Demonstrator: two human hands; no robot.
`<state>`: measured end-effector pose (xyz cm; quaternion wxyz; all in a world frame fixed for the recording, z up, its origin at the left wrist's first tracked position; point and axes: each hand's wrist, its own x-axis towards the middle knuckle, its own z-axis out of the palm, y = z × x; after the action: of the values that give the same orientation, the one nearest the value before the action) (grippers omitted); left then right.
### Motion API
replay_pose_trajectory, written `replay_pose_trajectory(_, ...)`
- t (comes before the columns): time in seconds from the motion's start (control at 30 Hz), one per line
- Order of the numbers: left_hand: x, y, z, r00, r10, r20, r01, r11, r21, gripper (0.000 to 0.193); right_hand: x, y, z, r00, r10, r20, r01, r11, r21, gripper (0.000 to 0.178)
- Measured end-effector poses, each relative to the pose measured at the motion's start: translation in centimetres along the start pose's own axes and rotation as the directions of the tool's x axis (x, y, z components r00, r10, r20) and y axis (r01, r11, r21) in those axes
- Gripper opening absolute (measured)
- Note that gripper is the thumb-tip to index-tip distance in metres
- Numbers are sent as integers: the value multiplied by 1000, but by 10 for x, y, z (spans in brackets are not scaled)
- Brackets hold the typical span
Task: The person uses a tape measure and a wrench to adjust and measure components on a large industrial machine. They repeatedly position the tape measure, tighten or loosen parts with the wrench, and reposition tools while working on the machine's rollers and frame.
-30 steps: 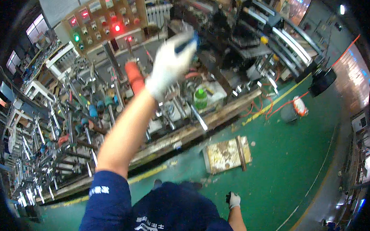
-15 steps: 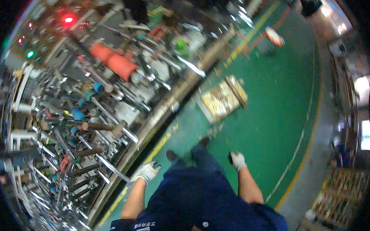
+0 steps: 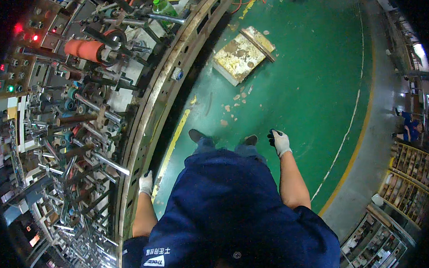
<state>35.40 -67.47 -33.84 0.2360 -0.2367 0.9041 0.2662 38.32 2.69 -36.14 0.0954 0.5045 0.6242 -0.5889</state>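
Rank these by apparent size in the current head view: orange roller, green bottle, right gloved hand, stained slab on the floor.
1. Stained slab
2. Orange roller
3. Right gloved hand and green bottle: too alike to rank

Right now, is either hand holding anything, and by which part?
I see nothing held by the left hand or right hand, but this angle isn't conclusive.

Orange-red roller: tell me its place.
In the head view's upper left, the orange-red roller sits on the machine, between the control panel and the green bottle.
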Motion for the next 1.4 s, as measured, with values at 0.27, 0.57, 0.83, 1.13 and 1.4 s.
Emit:
replay_pose_trajectory(0.27, -49, 194, 71, 973, 134, 189, -112, 986, -124, 45, 22, 153, -133, 987, 54, -149, -75, 988, -138, 29)
replay_pose_trajectory(0.57, -146, 344, 89, 945, 64, 321, -113, 984, 137, 49, -11, 270, -254, 888, 365, -280, -339, 931, 139, 23)
replay_pose_trajectory(0.83, -103, 348, 84, 922, 52, 385, -157, 956, 248, 45, -23, 206, -217, 888, 430, -161, -321, 832, 452, 32)
replay_pose_trajectory(1.13, -33, 421, 152, 902, 84, 423, -166, 973, 161, 43, 73, 124, -247, 898, 401, -180, -338, 891, 302, 29)
replay_pose_trajectory(1.4, 18, 480, 155, 890, 72, 451, -154, 977, 149, 47, 194, -11, -275, 944, 205, -257, -106, 929, 354, 24)
